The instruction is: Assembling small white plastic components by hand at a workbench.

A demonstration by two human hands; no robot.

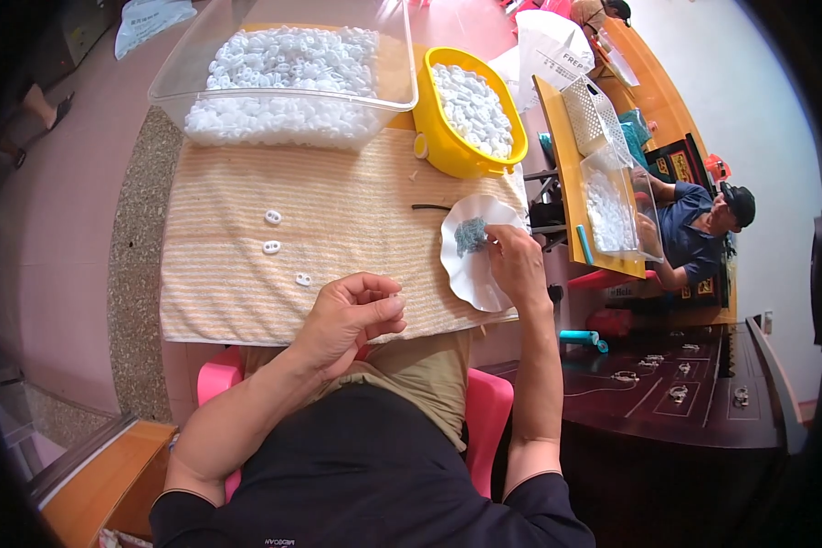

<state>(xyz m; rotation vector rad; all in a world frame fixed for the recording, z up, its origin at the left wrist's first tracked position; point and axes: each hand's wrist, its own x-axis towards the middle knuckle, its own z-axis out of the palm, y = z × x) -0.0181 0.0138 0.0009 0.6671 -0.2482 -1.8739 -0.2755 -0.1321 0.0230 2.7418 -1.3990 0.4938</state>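
My left hand (354,318) is raised over the near edge of the striped cloth, fingers curled and thumb pressed to them; whatever they pinch is too small to make out. My right hand (519,265) reaches into a white wavy-rimmed dish (473,279), its fingertips together at a small heap of blue-grey bits (470,236). What sits between those fingertips is hidden. Left of my hands, three small white oval pieces with two holes lie apart on the cloth: a far one (272,217), a middle one (271,247) and a near one (303,279).
A clear plastic bin (169,91) of white pieces stands at the back of the striped cloth (219,301). Beside it is a yellow tub (437,151) of similar pieces. A thin black stick (429,206) lies by the dish. At right, another person (690,215) sits at a wooden table (571,173).
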